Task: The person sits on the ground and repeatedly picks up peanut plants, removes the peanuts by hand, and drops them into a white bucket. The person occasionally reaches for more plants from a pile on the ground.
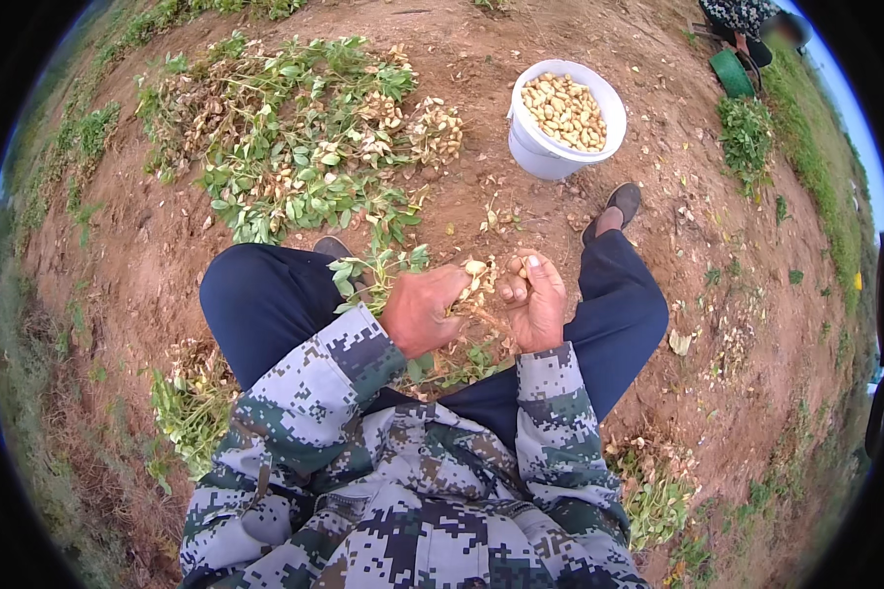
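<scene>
My left hand [429, 309] grips a peanut plant by its stems near the roots. The plant's green leaves [374, 269] stick out past the hand towards my left knee, and pale pods [476, 269] hang at its root end. Just to the right, my right hand [538, 298] is curled with thumb and fingertips closed on a peanut pod [523, 271], mostly covered by the fingers. Both hands are between my knees. Beyond them stands a white plastic bucket [519, 143], filled with peanut pods [564, 110] almost to its rim.
A wide heap of pulled peanut plants [295, 147] lies ahead on the left on reddish soil [479, 40]. Smaller plant bunches lie beside my left hip [191, 412] and right hip [656, 493]. At the far right a person [744, 22] is by a green bucket [732, 73].
</scene>
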Motion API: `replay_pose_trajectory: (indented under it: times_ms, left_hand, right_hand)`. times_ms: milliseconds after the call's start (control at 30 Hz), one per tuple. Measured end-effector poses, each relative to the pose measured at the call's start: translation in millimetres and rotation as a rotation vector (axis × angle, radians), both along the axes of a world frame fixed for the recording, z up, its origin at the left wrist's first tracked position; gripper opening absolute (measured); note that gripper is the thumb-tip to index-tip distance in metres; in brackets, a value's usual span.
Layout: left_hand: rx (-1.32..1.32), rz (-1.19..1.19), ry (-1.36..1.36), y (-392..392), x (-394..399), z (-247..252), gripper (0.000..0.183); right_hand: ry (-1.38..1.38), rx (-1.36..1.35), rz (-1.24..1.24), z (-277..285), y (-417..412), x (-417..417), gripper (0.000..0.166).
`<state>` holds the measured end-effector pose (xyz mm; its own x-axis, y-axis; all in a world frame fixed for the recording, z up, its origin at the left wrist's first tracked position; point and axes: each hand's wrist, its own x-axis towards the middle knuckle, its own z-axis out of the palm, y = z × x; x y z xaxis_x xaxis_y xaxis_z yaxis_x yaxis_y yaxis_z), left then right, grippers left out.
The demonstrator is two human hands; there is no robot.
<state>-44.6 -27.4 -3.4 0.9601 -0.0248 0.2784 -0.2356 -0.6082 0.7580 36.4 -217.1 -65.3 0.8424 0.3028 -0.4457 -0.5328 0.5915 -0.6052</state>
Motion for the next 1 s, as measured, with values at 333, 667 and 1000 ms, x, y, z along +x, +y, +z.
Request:
replay_pose_trajectory:
  times_ms: [333,667,1000]
  left_hand:
    - [-0.235,-0.288,0.158,8.7,2.5,1.5,0.027]
    - [-0.396,-0.318,0.557,16.4,0.7,5.5,0.024]
    - [-0.073,-0.326,0.023,19.9,1.2,13.5,0.055]
  right_hand:
    - [-0.013,0.083,0.5,46.2,-3.3,-3.5,0.033]
    - [-0.017,-0.028,0.504,59.4,0.0,-20.3,0.022]
    - [0.403,0.355,0.332,39.6,20.7,-18.6,0.032]
